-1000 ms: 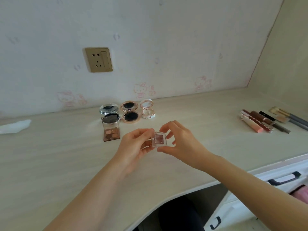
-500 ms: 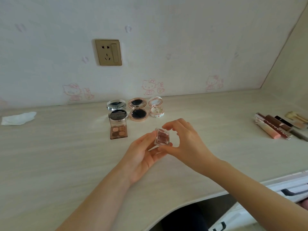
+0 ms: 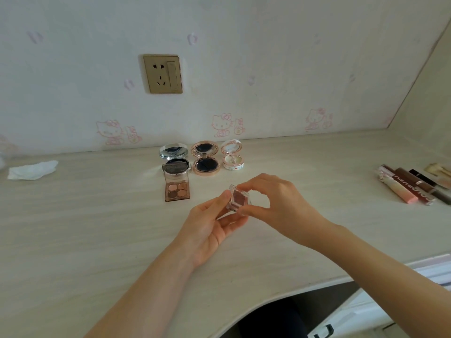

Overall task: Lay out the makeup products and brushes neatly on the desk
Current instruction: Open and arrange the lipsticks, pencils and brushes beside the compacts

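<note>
A small clear square case of dark pink eyeshadow point(image 3: 238, 198) is held above the middle of the desk point(image 3: 97, 228). My left hand point(image 3: 210, 225) cups it from below with the thumb on its left edge. My right hand point(image 3: 273, 203) pinches its top and bottom edges. Behind it, open, stand a silver compact point(image 3: 173, 154), a rose-gold compact point(image 3: 205, 159) and a small white compact point(image 3: 233, 158). A four-colour eyeshadow palette point(image 3: 177, 185) lies open in front of the silver compact. Several lip gloss tubes point(image 3: 405, 187) and brushes point(image 3: 438, 172) lie at the far right.
A crumpled white tissue point(image 3: 33, 170) lies at the desk's far left. A gold wall socket point(image 3: 162, 73) sits above the compacts. White drawers with black handles point(image 3: 322, 330) stand below the desk's right edge, beside a dark gap under the curved front edge.
Both hands have lifted the small case slightly and tilted it upright, so that its pink pan faces me more. The camera view has shifted left and closer.
</note>
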`<state>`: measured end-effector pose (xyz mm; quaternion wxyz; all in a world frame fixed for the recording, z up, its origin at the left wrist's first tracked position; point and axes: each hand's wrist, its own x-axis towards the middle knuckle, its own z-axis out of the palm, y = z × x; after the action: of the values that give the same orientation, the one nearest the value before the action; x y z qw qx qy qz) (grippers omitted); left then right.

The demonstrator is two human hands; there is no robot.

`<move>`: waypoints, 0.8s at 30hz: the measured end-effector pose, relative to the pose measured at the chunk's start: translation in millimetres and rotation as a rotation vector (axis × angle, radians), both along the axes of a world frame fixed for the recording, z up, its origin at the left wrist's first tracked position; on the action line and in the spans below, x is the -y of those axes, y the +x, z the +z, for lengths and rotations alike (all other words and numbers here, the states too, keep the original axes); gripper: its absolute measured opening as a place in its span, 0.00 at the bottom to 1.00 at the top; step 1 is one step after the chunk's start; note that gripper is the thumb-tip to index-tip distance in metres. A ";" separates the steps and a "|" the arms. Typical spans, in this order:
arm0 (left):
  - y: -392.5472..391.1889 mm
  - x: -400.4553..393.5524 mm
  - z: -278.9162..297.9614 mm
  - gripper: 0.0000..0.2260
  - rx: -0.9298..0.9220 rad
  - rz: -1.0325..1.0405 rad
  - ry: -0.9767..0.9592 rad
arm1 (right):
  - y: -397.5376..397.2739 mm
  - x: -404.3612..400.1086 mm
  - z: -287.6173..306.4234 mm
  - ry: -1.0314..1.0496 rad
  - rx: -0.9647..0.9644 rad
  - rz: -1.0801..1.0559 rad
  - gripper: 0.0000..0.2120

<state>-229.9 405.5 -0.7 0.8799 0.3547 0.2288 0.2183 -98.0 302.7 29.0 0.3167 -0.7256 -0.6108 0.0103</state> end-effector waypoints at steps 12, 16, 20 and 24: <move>-4.3 -10.0 2.0 0.13 -0.131 0.121 0.355 | 9.9 -28.0 -3.5 0.023 -0.086 -0.009 0.08; -7.4 -23.7 -5.8 0.09 -0.354 0.349 0.852 | 16.5 -47.9 -4.1 -0.033 -0.056 -0.012 0.08; -13.0 -30.3 -19.5 0.09 -0.557 0.421 1.450 | 21.9 -65.5 -9.7 -0.106 -0.033 -0.017 0.09; -11.0 -33.9 -30.6 0.11 -0.558 0.383 1.762 | 20.7 -73.7 -13.5 -0.169 0.008 0.001 0.09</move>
<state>-240.9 439.4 -31.3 0.1573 0.8879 0.2381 0.3608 -77.2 376.4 15.5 0.2520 -0.7494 -0.6094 0.0593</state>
